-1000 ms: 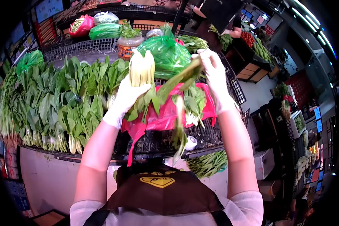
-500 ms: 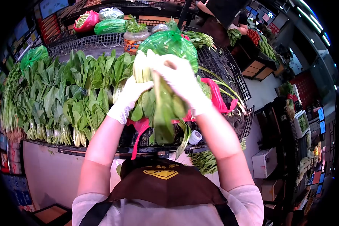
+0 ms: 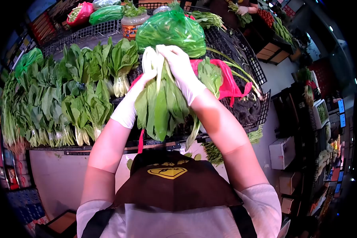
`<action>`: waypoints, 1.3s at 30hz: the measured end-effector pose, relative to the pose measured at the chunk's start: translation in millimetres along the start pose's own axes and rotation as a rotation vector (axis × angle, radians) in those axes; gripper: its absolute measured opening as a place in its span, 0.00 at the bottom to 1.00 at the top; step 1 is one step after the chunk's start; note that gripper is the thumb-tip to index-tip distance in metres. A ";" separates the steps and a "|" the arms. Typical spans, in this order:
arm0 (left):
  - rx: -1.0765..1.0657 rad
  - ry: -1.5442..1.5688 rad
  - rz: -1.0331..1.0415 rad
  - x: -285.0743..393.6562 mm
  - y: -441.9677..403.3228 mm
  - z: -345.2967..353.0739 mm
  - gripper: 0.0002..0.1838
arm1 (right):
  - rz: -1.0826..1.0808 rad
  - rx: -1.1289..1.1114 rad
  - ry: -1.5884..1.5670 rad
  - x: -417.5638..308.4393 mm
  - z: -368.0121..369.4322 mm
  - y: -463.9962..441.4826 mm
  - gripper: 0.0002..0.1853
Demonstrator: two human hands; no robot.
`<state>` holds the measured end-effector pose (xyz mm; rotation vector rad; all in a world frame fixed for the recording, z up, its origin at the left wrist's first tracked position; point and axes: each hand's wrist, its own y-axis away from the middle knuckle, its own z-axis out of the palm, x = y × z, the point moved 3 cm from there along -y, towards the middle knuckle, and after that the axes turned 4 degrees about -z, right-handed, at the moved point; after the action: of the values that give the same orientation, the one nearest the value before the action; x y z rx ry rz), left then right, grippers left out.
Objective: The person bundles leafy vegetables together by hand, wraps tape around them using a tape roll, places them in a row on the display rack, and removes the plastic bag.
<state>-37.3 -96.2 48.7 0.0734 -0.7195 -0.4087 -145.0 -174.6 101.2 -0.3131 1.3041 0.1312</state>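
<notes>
The right hand (image 3: 180, 69) had swung in from the right of the frame with a long leafy piece (image 3: 161, 115), which now appeared to lie along the front of the bunch of greens (image 3: 146, 104) at the centre. Both hands were closed there, the left hand (image 3: 127, 106) wrapped around the pale stems and the right pinching near their tops. Three green bags (image 3: 170, 33), at least two red bags (image 3: 228, 79) and one jar (image 3: 131, 27) showed; the rows (image 3: 47, 95) at left overlapped too much to count.
</notes>
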 end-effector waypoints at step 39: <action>0.453 -0.180 0.505 12.9 143.7 -27.2 0.32 | 0.180 -0.177 0.505 29.2 -75.8 72.6 0.09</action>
<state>37.9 28.8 65.6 0.2775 -0.9662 0.2387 -227.2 -130.6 44.6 -0.3942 1.8273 0.3372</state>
